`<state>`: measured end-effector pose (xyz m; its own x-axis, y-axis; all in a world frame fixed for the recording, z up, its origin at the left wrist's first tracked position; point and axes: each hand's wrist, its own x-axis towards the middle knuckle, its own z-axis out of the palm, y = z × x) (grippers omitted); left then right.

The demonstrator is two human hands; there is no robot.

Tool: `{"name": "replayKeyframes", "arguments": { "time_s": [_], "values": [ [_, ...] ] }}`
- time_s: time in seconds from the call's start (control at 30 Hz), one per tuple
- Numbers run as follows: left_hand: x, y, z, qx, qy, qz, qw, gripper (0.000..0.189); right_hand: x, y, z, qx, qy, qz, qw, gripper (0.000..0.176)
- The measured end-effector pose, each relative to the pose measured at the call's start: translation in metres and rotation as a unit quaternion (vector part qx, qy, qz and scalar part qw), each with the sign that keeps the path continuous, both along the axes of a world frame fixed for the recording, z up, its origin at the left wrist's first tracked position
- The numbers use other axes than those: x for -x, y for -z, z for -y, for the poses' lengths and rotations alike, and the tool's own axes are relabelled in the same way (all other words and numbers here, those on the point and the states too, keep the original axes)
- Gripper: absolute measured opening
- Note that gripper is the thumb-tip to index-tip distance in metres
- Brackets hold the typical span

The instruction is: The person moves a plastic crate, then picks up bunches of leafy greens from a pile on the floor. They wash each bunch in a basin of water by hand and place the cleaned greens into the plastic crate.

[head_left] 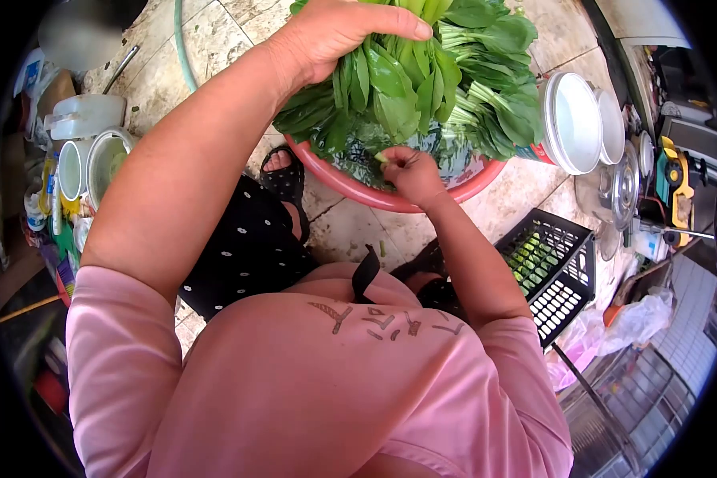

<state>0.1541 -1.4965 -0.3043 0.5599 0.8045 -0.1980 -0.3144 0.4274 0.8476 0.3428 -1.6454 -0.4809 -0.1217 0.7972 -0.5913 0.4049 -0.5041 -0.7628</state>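
My left hand (pixel 334 32) is raised over a red basin (pixel 358 191) and grips a big bunch of leafy greens (pixel 438 80) from above, so the leaves hang down into the basin. Below it, my right hand (pixel 413 174) is at the basin's near rim, its fingers pinched on a small pale green stem piece (pixel 382 157) at the bottom of the bunch. Water and more leaves show inside the basin, partly hidden by the bunch.
A black plastic crate (pixel 551 275) with green pieces inside stands on the right. White tubs (pixel 577 119) sit beside the basin. Plastic containers and bottles (pixel 88 155) crowd the left. A hose (pixel 182 48) crosses the tiled floor. My sandalled foot (pixel 283 171) is near the basin.
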Motion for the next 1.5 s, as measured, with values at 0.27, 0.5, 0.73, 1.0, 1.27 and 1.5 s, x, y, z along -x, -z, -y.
{"name": "replayKeyframes", "arguments": {
  "time_s": [0.27,0.5,0.73,1.0,1.27,1.5],
  "values": [
    [0.002,-0.009,-0.005,-0.008,-0.03,0.003,1.0,0.03,-0.028,0.009,0.004,0.012,-0.025,0.105,0.994,0.028],
    [-0.004,-0.009,-0.004,-0.019,-0.043,0.016,0.999,0.027,0.004,0.054,-0.048,-0.061,0.019,0.25,0.966,0.039],
    [0.002,0.009,-0.007,-0.064,-0.038,-0.069,0.995,0.04,0.013,0.117,-0.052,-0.058,0.07,0.317,0.944,0.053],
    [0.011,0.004,-0.008,-0.098,0.003,-0.088,0.991,0.042,-0.036,0.045,-0.027,-0.043,0.093,0.218,0.971,0.055],
    [0.0,0.0,0.006,-0.175,0.078,-0.136,0.972,0.06,-0.067,0.015,0.0,-0.048,-0.14,0.379,0.914,0.041],
    [-0.007,0.009,0.017,-0.293,0.138,-0.201,0.925,0.064,-0.093,-0.079,-0.015,-0.094,-0.021,0.249,0.964,0.044]
  ]
}}
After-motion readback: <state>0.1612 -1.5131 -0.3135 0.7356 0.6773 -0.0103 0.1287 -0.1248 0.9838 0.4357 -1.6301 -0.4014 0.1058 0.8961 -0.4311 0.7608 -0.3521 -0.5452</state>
